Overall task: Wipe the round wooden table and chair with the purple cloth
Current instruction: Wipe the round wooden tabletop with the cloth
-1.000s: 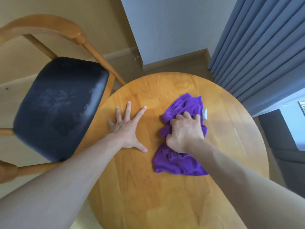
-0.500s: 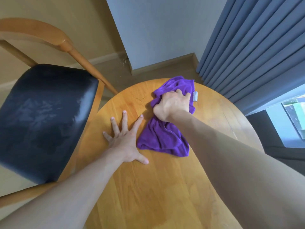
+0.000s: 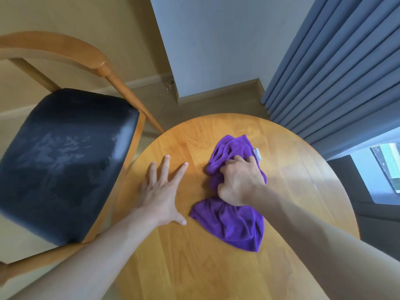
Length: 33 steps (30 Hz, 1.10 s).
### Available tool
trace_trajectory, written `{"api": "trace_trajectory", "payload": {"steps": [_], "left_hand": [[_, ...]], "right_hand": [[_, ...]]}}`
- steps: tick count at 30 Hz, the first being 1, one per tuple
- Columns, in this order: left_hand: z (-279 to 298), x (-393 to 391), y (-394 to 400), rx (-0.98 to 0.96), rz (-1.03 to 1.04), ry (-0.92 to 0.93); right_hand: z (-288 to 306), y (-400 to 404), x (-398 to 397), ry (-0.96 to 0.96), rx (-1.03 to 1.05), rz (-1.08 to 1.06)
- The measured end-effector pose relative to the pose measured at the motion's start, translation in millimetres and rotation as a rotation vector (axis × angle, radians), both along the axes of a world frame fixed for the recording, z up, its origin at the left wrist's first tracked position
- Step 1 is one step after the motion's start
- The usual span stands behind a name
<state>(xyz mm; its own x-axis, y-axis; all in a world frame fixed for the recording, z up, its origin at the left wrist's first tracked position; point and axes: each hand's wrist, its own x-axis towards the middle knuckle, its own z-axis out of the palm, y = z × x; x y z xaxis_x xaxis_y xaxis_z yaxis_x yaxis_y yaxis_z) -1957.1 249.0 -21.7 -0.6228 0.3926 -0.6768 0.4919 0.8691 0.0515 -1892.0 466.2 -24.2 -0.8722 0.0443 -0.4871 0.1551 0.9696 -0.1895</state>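
The round wooden table (image 3: 216, 267) fills the lower middle of the head view. A crumpled purple cloth (image 3: 236, 221) with a small white tag lies on its middle. My right hand (image 3: 238, 182) is bunched on the cloth's upper half, pressing it to the tabletop. My left hand (image 3: 161, 195) lies flat on the bare wood just left of the cloth, fingers spread, holding nothing. The wooden chair (image 3: 65, 156) with a dark, smudged seat pad and curved backrest stands at the table's left edge.
Blue-grey curtains (image 3: 337, 72) hang at the right, close behind the table's far right edge. A white wall corner (image 3: 207, 50) with a skirting board stands beyond the table. A window (image 3: 383, 169) shows low at the right.
My right hand has pulled the cloth back from the table's far edge toward the middle, after pushing it outward before that. My left hand has stayed flat on the wood.
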Motion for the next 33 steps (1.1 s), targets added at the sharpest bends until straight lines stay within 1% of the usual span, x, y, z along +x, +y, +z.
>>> {"api": "trace_trajectory", "payload": {"steps": [2,4,8,11,16,19,21,24,26,27,30,33], "left_hand": [[0.5,-4.4,-13.9,-0.044,-0.015,-0.001],[-1.1,-5.6,-14.6,-0.062,-0.01,-0.026],[-7.1,-4.4,-5.8,-0.075,0.036,-0.072],[-9.9,-5.0,-7.3,-0.064,0.051,-0.073],[-8.1,-6.6,-4.8,-0.058,0.09,-0.078],[-8.9,-5.6,-4.8,-0.044,0.104,-0.071],[-8.8,-6.0,-4.9,-0.032,0.096,-0.057],[-7.6,-3.3,-10.2,-0.009,0.063,-0.047],[-4.9,-3.1,-21.7,0.053,0.021,-0.001],[-2.5,-5.4,-30.1,0.085,-0.005,0.015],[3.3,-19.8,-64.5,0.157,-0.018,0.015],[5.7,-30.5,-97.3,0.133,-0.054,0.042]], "right_hand": [[-3.1,-0.2,-29.4,0.056,0.016,-0.14],[-6.9,-1.5,-62.1,0.069,0.018,-0.24],[-14.2,-17.1,-93.9,0.063,0.046,-0.272],[-11.0,-34.6,-78.0,0.053,0.028,-0.189],[-1.9,-56.8,-31.7,0.015,-0.014,0.107],[-3.5,-47.8,-20.7,0.002,-0.027,0.169],[-5.7,-41.9,-31.1,0.029,-0.017,0.137],[-10.6,-41.2,-61.6,0.104,-0.018,-0.054],[-15.9,-44.0,-82.6,0.148,-0.011,-0.162],[-17.1,-47.1,-91.6,0.137,0.0,-0.197],[-17.3,-60.0,-107.1,0.075,0.039,-0.235],[-16.5,-75.0,-110.4,0.078,0.062,-0.23]]}}
